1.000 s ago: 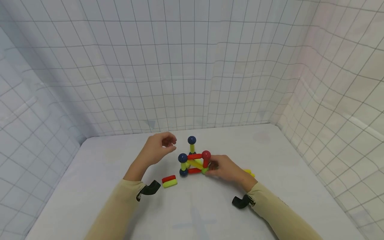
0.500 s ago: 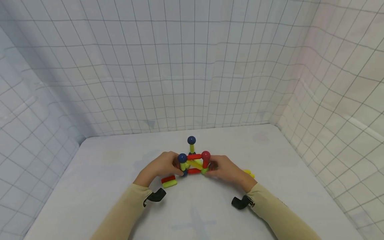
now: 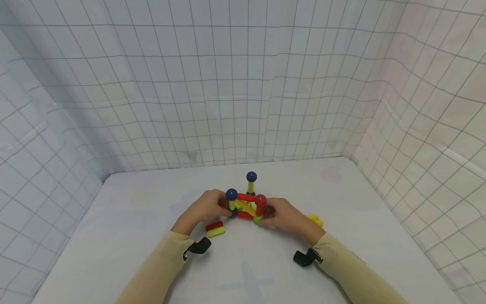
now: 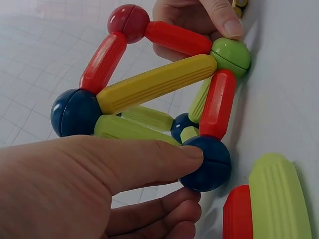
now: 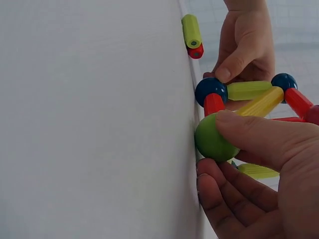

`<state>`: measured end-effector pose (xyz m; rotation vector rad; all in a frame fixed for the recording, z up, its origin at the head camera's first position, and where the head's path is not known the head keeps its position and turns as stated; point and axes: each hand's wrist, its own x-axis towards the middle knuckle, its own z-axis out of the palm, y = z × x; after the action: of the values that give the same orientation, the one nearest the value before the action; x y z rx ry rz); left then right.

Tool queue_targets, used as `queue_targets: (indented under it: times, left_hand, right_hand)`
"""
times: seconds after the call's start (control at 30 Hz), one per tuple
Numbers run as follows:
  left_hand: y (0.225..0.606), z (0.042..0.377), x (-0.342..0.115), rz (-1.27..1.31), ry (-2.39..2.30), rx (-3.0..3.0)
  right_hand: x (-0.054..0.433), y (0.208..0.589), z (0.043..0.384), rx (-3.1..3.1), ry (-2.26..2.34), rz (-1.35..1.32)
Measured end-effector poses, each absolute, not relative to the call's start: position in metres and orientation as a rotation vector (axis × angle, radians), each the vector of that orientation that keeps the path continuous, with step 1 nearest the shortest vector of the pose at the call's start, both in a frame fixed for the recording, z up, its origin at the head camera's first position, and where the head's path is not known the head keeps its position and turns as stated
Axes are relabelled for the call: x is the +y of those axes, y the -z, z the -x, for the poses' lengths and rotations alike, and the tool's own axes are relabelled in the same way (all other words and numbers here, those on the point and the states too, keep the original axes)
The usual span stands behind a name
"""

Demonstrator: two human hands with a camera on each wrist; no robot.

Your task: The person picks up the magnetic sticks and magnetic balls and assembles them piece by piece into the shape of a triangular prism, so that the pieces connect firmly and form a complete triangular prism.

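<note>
A frame of magnetic rods and balls stands on the white table, with a yellow rod (image 4: pixel 159 83) slanting across its front face. My left hand (image 3: pixel 208 207) pinches the lower blue ball (image 4: pixel 207 164) at the left corner, thumb in front and fingers behind. On the other side, my right hand (image 3: pixel 287 216) pinches the green ball (image 5: pixel 214 139) at the lower right corner. Above them sit a red ball (image 3: pixel 260 200) and an upper blue ball (image 3: pixel 231 194), joined by a red rod (image 3: pixel 246 197). Another blue ball (image 3: pixel 251 177) tops an upright lime rod at the back.
A loose red rod (image 3: pixel 214 226) and a lime rod (image 3: pixel 216 232) lie side by side in front of the left hand. Yellow rods (image 3: pixel 316 220) lie behind the right wrist, partly hidden. Grid-patterned cloth (image 3: pixel 243 84) encloses the table at the back and sides.
My left hand came down from the air at left onto the lower blue ball. The frame has turned slightly: its left corner went back and its rear post shifted right. The right hand stayed put.
</note>
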<state>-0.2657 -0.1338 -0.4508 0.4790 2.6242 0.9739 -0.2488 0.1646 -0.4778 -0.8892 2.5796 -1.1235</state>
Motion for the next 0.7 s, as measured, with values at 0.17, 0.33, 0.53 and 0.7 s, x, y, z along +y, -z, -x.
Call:
queue_targets:
  times: [0.17, 0.33, 0.53, 0.7]
  left_hand:
    - [0.453, 0.268, -0.135, -0.484, -0.992, 2.672]
    - [0.454, 0.268, -0.133, -0.463, -1.012, 2.720]
    - [0.458, 0.268, -0.129, -0.416, -1.026, 2.782]
    - [0.461, 0.266, -0.126, -0.416, -1.035, 2.845]
  right_hand:
    - [0.164, 0.477, 0.248, 2.536, 1.141, 0.888]
    - [0.161, 0.474, 0.246, 2.506, 1.130, 0.922]
    - [0.157, 0.470, 0.243, 2.480, 1.128, 0.966]
    - [0.154, 0.469, 0.239, 2.450, 1.148, 1.009]
